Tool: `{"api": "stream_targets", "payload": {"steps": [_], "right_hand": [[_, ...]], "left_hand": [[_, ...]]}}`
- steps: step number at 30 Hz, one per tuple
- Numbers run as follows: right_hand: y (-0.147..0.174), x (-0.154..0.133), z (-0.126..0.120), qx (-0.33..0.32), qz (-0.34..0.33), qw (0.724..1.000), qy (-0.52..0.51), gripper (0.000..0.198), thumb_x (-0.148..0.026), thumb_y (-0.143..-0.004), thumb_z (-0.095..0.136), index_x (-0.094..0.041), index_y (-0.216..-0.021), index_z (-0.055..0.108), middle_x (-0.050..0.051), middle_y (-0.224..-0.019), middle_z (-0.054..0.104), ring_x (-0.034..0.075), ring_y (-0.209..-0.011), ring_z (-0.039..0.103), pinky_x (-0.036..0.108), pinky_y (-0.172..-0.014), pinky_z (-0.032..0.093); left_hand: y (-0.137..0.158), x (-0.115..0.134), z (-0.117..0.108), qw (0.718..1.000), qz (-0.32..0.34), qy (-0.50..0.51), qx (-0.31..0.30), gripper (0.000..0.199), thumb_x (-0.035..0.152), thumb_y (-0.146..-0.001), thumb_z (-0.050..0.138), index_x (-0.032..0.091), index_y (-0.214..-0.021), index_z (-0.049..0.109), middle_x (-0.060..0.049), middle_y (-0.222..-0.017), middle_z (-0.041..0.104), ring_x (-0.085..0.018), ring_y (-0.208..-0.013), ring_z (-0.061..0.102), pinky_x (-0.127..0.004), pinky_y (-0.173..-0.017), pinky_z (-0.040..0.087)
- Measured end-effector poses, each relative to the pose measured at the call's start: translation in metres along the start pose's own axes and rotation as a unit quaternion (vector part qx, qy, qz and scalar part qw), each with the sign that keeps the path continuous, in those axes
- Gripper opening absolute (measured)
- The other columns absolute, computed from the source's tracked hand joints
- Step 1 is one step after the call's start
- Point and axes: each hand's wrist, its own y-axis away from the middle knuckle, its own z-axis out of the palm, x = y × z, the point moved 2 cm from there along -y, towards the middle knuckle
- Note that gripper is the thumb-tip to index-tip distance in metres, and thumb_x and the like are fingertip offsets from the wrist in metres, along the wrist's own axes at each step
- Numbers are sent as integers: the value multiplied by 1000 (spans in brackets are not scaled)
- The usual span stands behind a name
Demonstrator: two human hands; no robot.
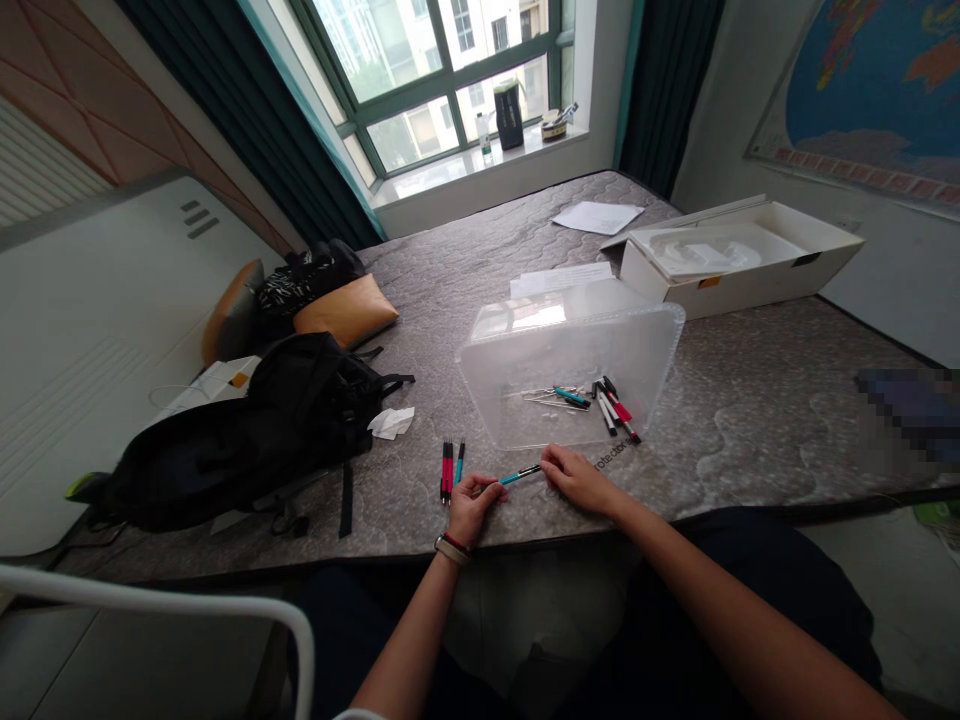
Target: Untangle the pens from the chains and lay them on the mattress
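My left hand (472, 502) pinches a teal pen (519, 475) with a dark end, held slantwise just above the bed. Close to the dark end is my right hand (579, 480), its fingers curled together; whether they grip something is hidden. Beside my left hand lie several pens in a row, including a red pen (448, 468) and a teal pen (460, 460). A clear plastic bin (491, 385) rests behind my hands. Slim silvery pieces and a teal pen (571, 397) show in it at the middle, with black, white and red pens (616, 408) at the right.
A black backpack (247, 440) lies to the left, near a crumpled tissue (391, 423) and a tan pouch (349, 310). Beyond the bin are papers (598, 217) and an open white box (750, 285). The mattress edge (525, 540) runs before my lap.
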Motion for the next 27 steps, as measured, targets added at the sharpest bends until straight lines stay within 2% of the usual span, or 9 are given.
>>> {"api": "stream_targets", "payload": {"steps": [4, 9, 11, 16, 21, 27], "right_hand": [[-1, 2, 1, 3, 13, 1000, 21, 38, -37, -98, 35, -20, -67, 49, -1, -60, 56, 15, -61, 53, 27, -64, 34], [0, 0, 0, 5, 10, 1000, 3, 16, -32, -93, 47, -20, -84, 53, -2, -67, 60, 15, -66, 55, 26, -64, 35], [0, 1, 1, -4, 4, 1000, 6, 17, -30, -93, 45, -20, -82, 52, -2, -66, 59, 15, -65, 54, 26, -64, 35], [-1, 4, 3, -8, 12, 1000, 22, 35, -35, -98, 36, -20, -69, 49, -2, -61, 57, 15, -61, 53, 27, -64, 34], [0, 0, 1, 0, 4, 1000, -3, 19, -34, -94, 45, -20, -84, 53, -2, -67, 60, 15, -66, 55, 26, -64, 35], [-1, 2, 2, -2, 7, 999, 32, 40, -36, -98, 36, -20, -64, 49, -1, -58, 56, 15, -60, 53, 27, -65, 35]], "left_hand": [[0, -1, 0, 1000, -2, -2, 1, 35, 38, -65, 83, 14, -82, 63, -4, -71, 72, -17, -64, 70, -27, -64, 54], [-1, -2, -1, 1000, 3, 1, -2, 35, 38, -66, 82, 14, -83, 63, -5, -72, 72, -18, -64, 70, -28, -63, 54], [-1, -2, -1, 1000, 4, 1, -3, 34, 37, -67, 82, 13, -83, 63, -5, -71, 72, -17, -64, 70, -27, -64, 54], [-1, -1, -1, 1000, 6, -8, -4, 33, 35, -68, 81, 13, -84, 63, -5, -71, 72, -17, -64, 70, -27, -64, 54], [-1, -1, -1, 1000, 1, -4, -5, 33, 36, -68, 81, 13, -83, 63, -5, -70, 72, -17, -63, 70, -26, -62, 54], [-2, -3, -2, 1000, 6, -9, -7, 33, 37, -69, 81, 14, -83, 63, -5, -71, 72, -17, -64, 70, -26, -63, 54]]}}
